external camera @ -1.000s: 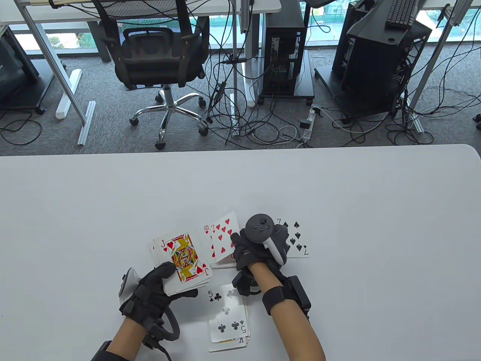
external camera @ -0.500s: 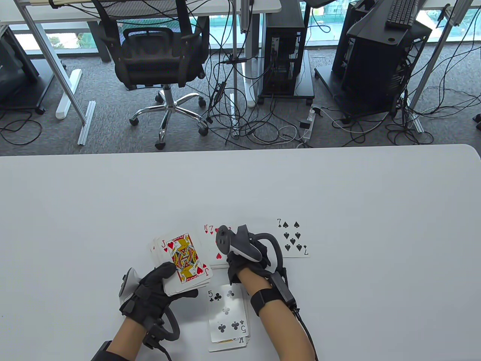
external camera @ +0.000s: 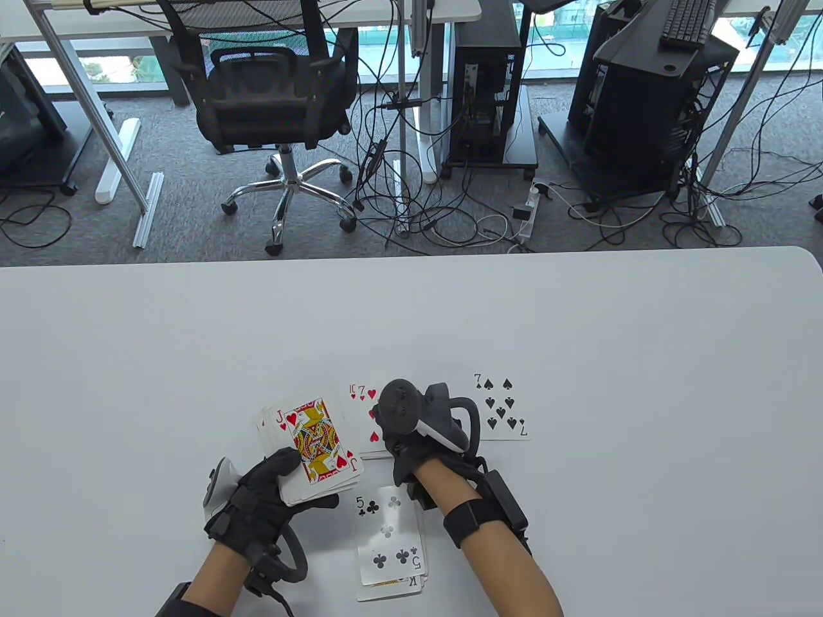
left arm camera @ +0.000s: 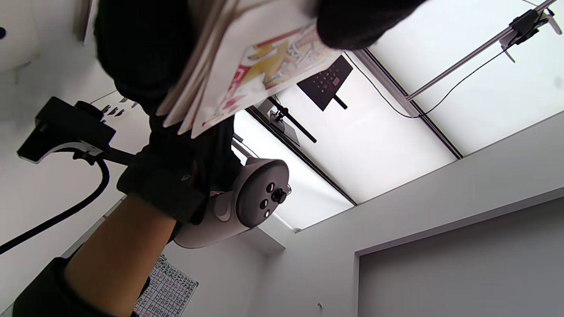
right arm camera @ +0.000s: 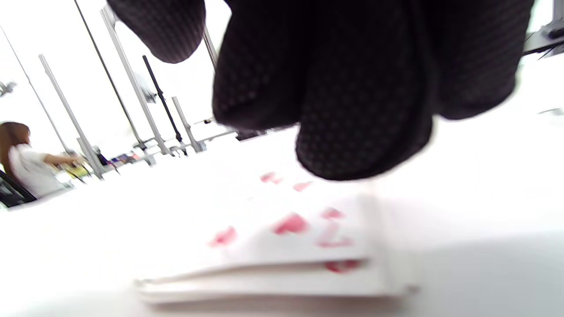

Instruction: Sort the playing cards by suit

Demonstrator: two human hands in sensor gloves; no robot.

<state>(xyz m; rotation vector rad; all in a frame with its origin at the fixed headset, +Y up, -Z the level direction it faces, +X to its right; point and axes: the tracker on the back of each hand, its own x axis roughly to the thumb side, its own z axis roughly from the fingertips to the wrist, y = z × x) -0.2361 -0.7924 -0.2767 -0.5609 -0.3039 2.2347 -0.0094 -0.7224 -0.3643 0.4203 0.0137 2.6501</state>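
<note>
Table view, with both wrist views. Your left hand (external camera: 257, 508) sits near the table's (external camera: 578, 321) near edge, left of centre, its fingers and thumb curled round a fanned deck (external camera: 312, 453) held face up, the jack of hearts (external camera: 315, 440) on top. In the left wrist view the same deck (left arm camera: 246, 66) hangs from the top edge, clamped between gloved fingers (left arm camera: 361, 22), with your right hand's tracker (left arm camera: 251, 198) visible below it.

Your right hand (external camera: 424, 443) lies just right of the deck, over the hearts pile (external camera: 365, 418); a ten and a seven of hearts show at the pile's far left corner. In the right wrist view your fingers (right arm camera: 352, 110) hang loosely above the hearts pile (right arm camera: 282, 246), just clear of the top card and holding nothing; the view is blurred, so whether they touch it cannot be told.

The seven of spades (external camera: 505, 408) lies alone, face up, just right of your right hand. The clubs pile (external camera: 389, 540) lies close to the near edge between your two forearms, with the five of clubs on top and the corner of a king showing beneath it.

Beyond the table's far edge stand an office chair (external camera: 270, 96) and computer towers (external camera: 488, 96) on the carpet.
</note>
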